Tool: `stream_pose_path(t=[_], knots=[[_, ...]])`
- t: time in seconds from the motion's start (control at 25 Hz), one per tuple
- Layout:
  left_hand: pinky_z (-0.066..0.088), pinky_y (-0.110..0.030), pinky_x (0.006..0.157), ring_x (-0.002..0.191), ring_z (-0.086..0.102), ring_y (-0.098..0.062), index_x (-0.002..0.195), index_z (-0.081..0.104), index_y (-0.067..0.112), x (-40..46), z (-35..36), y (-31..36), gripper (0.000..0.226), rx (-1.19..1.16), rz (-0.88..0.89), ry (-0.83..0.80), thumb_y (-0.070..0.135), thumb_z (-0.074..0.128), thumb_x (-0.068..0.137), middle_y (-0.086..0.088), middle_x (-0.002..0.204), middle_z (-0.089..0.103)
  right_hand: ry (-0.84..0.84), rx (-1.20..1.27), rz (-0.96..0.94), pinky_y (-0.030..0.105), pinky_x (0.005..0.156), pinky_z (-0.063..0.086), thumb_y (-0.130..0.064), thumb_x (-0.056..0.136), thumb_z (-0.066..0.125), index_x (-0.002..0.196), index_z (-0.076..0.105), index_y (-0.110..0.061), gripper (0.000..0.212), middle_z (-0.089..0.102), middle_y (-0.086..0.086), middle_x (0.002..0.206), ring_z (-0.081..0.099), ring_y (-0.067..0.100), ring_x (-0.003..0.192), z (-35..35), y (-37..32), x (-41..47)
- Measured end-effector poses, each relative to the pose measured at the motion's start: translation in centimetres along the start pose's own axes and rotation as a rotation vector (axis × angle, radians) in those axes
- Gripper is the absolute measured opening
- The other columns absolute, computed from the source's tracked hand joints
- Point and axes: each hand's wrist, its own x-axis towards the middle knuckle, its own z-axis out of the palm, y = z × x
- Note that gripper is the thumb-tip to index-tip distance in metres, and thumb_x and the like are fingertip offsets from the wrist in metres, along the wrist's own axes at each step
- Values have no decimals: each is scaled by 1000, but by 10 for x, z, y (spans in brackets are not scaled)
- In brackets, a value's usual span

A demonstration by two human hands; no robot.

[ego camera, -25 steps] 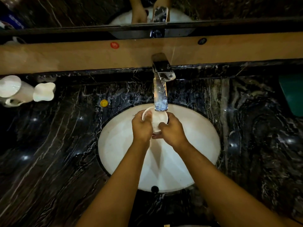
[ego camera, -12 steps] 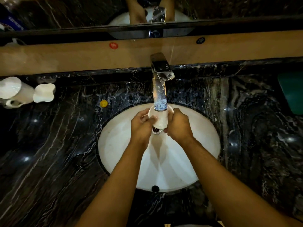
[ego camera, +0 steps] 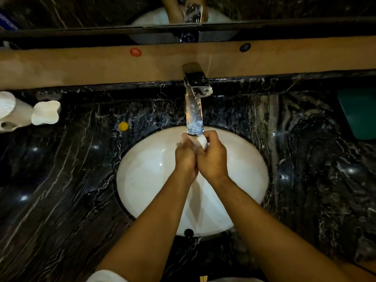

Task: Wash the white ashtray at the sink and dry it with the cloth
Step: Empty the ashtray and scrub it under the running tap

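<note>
Both hands hold the white ashtray [ego camera: 203,141] over the white oval sink [ego camera: 146,180], right under the spout of the chrome faucet [ego camera: 194,110]. My right hand [ego camera: 212,157] curls round its right side, thumb over the rim. My left hand [ego camera: 185,159] grips it from the left and below, pressed against the right hand. Most of the ashtray is hidden by fingers and the spout; only a white edge shows. A green cloth-like thing [ego camera: 359,112] lies at the far right of the counter.
Black veined marble counter [ego camera: 61,190] surrounds the sink. White ceramic cups [ego camera: 45,112] stand at the far left. A small yellow item [ego camera: 123,126] lies left of the faucet. A tan ledge [ego camera: 81,66] and mirror run along the back.
The ashtray has been turned in my hands under the faucet; my hands have drawn closer together until they touch, and less of the ashtray shows.
</note>
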Motion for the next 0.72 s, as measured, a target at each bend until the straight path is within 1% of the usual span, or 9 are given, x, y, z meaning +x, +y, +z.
stream_pose_path(t=[0.08,0.24,0.32,0.4,0.44,0.48,0.56,0.64,0.72], knots=[[62,-32,68,91,75,-28,117,67,7,-2,-4,-3,29,115,39,-20,4,43,101,-16,103,75,37,2,-15,19,64,45,-7,90,64,107,57,-17,21,67,-3,91,61,12,76,-3,6,2],[63,-32,68,109,69,-31,134,56,8,7,-20,4,50,345,107,-170,-13,39,93,-18,126,68,0,-15,110,14,60,45,-3,91,55,124,56,-16,35,65,1,100,62,19,89,-9,15,12],[62,-34,68,112,66,-32,137,52,9,5,-23,13,58,501,168,-195,-16,40,86,-17,128,65,-38,37,200,26,69,58,-3,90,53,130,54,-18,43,63,2,109,62,23,98,-8,19,17],[59,-25,64,102,70,-22,130,54,8,2,-24,20,49,565,246,-168,-14,41,89,-14,118,67,-34,130,284,47,81,62,-7,89,51,131,55,-18,44,65,6,115,64,29,105,-3,22,22],[56,-18,58,94,71,-14,125,57,8,-4,-23,23,40,592,283,-156,-12,41,94,-10,109,68,-23,154,302,49,83,62,-11,91,51,130,57,-16,40,67,7,115,66,30,105,0,23,23],[53,-15,55,90,72,-12,121,59,7,-7,-21,25,32,622,324,-121,-7,42,98,-9,103,69,-9,150,301,45,81,63,-15,94,51,127,59,-14,34,68,7,113,67,29,103,4,24,24],[54,-23,66,99,71,-25,123,64,6,-1,-24,23,28,799,448,28,6,46,102,-11,108,72,-4,85,292,35,72,64,-25,98,56,117,64,-14,23,71,5,106,70,25,96,9,21,26],[57,-32,74,98,70,-29,124,67,11,4,-29,24,28,863,484,96,15,51,102,-9,110,74,-29,38,336,43,68,64,-36,93,65,102,65,-14,24,74,9,102,72,28,90,9,18,34],[60,-35,72,93,72,-27,118,71,12,8,-31,26,24,833,490,89,21,56,101,-7,106,75,-136,52,419,44,60,64,-42,89,72,98,66,-10,34,74,11,98,73,32,85,4,12,40]])
